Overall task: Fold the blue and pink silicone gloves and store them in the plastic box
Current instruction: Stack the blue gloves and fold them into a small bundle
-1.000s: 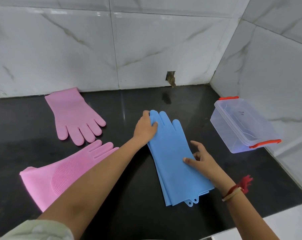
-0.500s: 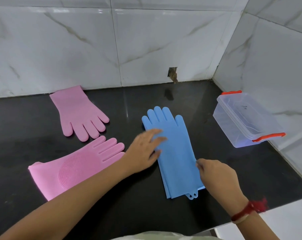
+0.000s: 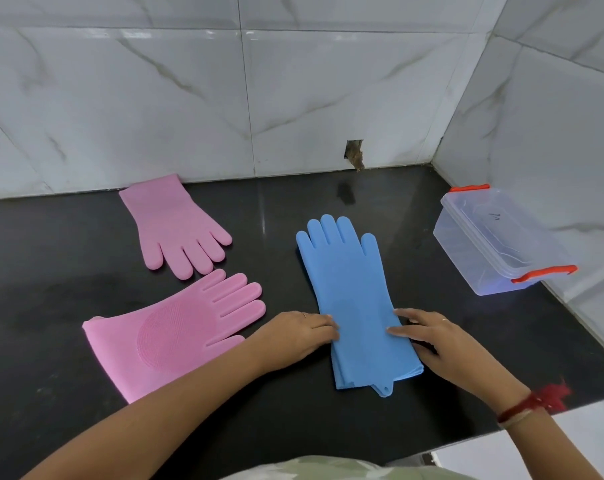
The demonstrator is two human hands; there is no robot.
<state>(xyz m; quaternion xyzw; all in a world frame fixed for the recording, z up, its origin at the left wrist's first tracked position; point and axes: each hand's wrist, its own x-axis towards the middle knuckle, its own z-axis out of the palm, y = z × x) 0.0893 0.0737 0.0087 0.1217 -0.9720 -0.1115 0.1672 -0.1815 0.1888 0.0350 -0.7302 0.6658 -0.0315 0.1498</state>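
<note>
Early stage, nothing folded or stored yet: the blue gloves (image 3: 349, 296) lie flat mid-table, one on top of the other as far as the layered cuff edges show, fingertips pointing to the back wall. The left hand (image 3: 293, 336) rests on their left edge and the right hand (image 3: 442, 344) on their right edge, both at the lower palm. The left fingers (image 3: 324, 329) and right fingers (image 3: 402, 329) are laid out fairly straight on the silicone, pressing rather than gripping; whether a thumb is tucked under an edge I cannot tell. Looks like setting up the first fold of the blue pair. One pink glove (image 3: 174, 223) sits near the back wall, the other pink glove (image 3: 165, 334), bristle side up, lies just left of the left hand; both flat, untouched, apart from each other. The plastic box (image 3: 501, 244) stands by the right wall, well apart from the hands, with the lid apparently on and red clips at both ends, nothing inside. Left to do: fold blue, fold pink, open the box, load all of it on the black table (image 3: 328, 431)
</note>
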